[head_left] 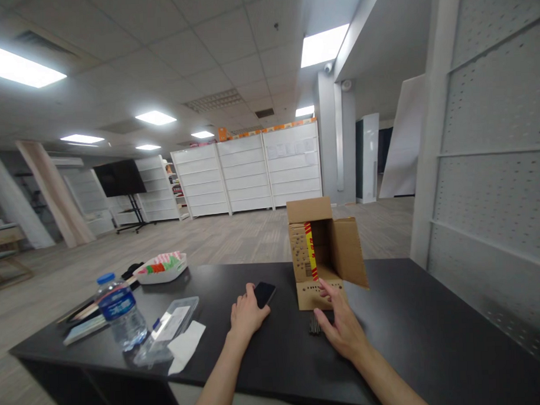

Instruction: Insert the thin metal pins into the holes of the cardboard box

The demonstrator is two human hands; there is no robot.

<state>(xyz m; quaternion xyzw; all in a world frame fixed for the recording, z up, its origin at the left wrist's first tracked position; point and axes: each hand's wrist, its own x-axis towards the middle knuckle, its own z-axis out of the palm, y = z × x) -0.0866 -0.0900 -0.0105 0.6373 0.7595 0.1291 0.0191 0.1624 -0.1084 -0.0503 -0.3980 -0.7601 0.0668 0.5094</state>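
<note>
My left hand (246,314) rests on the dark tabletop, its thumb and fingers closed around the near-left end of a black smartphone (266,293). To the right, my right hand (342,329) hovers with thumb and fingers apart, holding nothing that I can see. Beneath its thumb lies a small row of thin dark metal pieces, perhaps nails or screws (314,325), partly covered by the hand. Just beyond stands a cardboard box (300,254) on its side, its mouth facing me and flaps spread. Red-and-yellow tape runs down one flap, and small holes or dark dots mark the cardboard.
On the left of the black table (222,358) stand a water bottle (118,311), a clear plastic case (174,324), a white paper (186,347) and a white basket (161,270) of colourful packets. A notebook (85,329) lies near the left edge. A perforated panel (491,189) rises at right.
</note>
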